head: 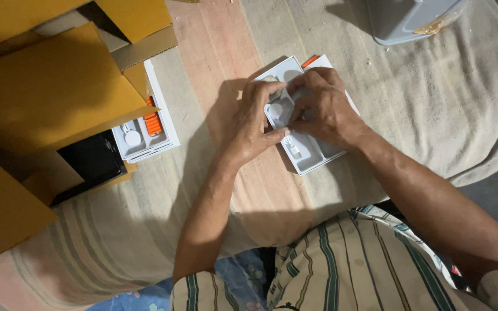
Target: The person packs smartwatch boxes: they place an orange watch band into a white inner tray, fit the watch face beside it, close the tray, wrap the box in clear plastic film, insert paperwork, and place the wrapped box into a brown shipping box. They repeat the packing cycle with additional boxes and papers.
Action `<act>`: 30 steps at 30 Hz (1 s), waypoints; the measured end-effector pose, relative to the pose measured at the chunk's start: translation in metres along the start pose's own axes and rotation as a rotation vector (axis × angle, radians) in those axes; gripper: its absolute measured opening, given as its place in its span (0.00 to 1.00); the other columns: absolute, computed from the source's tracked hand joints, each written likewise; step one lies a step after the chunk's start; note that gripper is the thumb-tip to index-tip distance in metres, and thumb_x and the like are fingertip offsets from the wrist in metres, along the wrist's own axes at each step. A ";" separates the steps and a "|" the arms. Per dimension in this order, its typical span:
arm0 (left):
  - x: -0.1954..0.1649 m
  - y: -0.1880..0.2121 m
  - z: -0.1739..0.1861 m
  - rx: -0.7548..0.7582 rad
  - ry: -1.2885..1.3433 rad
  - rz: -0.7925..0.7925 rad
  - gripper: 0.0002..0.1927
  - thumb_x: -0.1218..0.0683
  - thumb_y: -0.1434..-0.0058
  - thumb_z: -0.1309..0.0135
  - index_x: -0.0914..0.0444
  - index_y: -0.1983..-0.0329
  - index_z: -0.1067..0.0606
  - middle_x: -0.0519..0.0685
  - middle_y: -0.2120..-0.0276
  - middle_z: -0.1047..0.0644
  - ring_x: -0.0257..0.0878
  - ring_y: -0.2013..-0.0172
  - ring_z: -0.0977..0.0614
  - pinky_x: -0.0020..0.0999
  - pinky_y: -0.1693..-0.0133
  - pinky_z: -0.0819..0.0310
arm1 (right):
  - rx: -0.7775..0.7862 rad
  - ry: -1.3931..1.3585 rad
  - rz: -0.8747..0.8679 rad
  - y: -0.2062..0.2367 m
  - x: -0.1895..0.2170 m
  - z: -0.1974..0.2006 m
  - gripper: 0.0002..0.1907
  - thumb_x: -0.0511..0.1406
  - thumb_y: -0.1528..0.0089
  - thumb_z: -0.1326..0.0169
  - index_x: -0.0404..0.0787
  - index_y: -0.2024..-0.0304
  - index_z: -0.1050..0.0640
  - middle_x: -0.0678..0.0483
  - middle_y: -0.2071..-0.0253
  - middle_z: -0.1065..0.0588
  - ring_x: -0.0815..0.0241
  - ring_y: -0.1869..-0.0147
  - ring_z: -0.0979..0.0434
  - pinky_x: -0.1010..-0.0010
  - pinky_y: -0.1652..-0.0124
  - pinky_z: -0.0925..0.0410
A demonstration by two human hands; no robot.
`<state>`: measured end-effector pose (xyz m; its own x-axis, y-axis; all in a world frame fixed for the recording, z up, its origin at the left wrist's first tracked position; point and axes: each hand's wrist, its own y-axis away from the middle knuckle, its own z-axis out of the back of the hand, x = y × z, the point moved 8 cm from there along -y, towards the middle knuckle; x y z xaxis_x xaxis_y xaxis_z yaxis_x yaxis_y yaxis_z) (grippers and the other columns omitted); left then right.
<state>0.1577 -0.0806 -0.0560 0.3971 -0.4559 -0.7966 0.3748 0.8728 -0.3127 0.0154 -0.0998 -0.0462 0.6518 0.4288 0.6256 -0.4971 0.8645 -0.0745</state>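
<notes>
A white moulded tray (309, 158) with shaped recesses lies on a striped cloth in front of me. An orange piece (310, 59) peeks out at its far end. My left hand (256, 120) rests on the tray's left side, thumb pressed on its edge. My right hand (323, 105) covers the tray's middle, fingertips pinching a small white round part (278, 109) seated in a recess. A small white plug-like piece (295, 151) sits lower in the tray.
At the left, an open brown cardboard box (41, 98) holds a second white tray (145, 135) with an orange strap (153, 122) and a white round part, plus a black item (90, 161). A grey plastic container (413, 20) stands at the top right.
</notes>
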 end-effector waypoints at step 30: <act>0.023 -0.001 -0.022 0.203 -0.158 0.256 0.62 0.61 0.60 0.29 0.57 0.24 0.52 0.58 0.37 0.39 0.52 0.40 0.29 0.42 0.40 0.28 | 0.414 0.805 0.038 0.037 0.032 -0.031 0.39 0.40 0.41 0.49 0.50 0.26 0.41 0.35 0.25 0.48 0.28 0.23 0.54 0.40 0.35 0.46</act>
<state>0.1482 -0.0882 -0.0857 0.6185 -0.2623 -0.7407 0.3988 0.9170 0.0082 0.0363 -0.0460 -0.0532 0.7569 0.6433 -0.1151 -0.5912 0.7491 0.2989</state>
